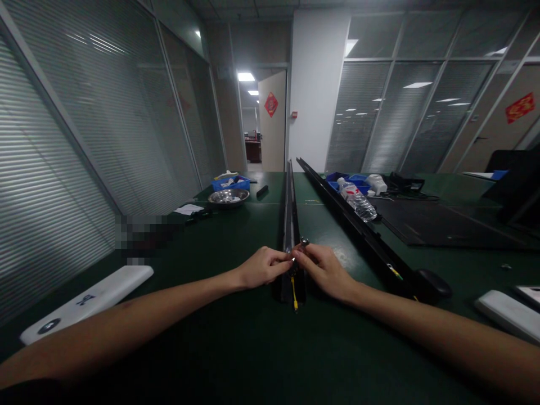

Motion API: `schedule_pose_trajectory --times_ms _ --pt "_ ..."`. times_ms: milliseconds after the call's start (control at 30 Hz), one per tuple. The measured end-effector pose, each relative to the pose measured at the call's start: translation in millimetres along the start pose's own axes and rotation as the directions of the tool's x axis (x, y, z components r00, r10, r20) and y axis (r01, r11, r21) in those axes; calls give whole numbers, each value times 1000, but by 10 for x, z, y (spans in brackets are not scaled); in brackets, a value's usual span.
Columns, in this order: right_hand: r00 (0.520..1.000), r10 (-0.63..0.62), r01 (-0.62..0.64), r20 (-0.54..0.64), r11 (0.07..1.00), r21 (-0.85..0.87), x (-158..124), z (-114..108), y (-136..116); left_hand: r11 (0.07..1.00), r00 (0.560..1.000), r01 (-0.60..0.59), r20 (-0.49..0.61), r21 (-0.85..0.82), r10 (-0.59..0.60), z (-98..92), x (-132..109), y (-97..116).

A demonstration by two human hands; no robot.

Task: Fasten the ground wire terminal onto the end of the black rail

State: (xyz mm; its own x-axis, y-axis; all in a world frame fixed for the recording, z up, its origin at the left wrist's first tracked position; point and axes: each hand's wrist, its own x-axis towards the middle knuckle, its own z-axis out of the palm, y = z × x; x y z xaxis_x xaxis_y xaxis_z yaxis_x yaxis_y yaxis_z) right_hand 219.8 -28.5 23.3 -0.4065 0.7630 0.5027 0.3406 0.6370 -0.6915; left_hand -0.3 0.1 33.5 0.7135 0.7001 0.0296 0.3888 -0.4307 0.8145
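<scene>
A long black rail (291,214) runs away from me down the middle of the green table. At its near end both hands meet, fingertips pinched close together. My left hand (266,266) comes in from the left, its thumb and forefinger closed at the rail. My right hand (325,270) is closed at the right side, with a small shiny metal piece (304,242) showing by its fingers. What lies between the fingertips is too small to make out. A yellow cable (294,289) with a plug hangs out of the rail just below the hands.
A second black rail (350,216) lies to the right, near a plastic bottle (358,202) and blue bins (358,184). A metal bowl (228,197) and blue basket (231,183) stand at the back left. A white elongated casing (90,301) rests at left, a black mat (442,222) at right.
</scene>
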Motion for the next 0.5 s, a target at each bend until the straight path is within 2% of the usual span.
schedule_pose_trajectory --times_ms 200,367,433,500 --pt "1000 1 -3 -17 998 -64 12 15 -12 999 1000 7 14 -53 -6 -8 8 -25" --pt "1000 -14 14 -21 1000 -12 -13 -11 -61 998 1000 -27 -17 -62 26 -9 11 -19" --pt "992 27 -12 -123 992 124 -19 -25 -56 997 999 -40 -13 -62 39 -13 3 -1" --pt "953 140 -51 -267 948 314 -2 -39 -21 998 999 -42 -10 -54 41 -18 -6 16"
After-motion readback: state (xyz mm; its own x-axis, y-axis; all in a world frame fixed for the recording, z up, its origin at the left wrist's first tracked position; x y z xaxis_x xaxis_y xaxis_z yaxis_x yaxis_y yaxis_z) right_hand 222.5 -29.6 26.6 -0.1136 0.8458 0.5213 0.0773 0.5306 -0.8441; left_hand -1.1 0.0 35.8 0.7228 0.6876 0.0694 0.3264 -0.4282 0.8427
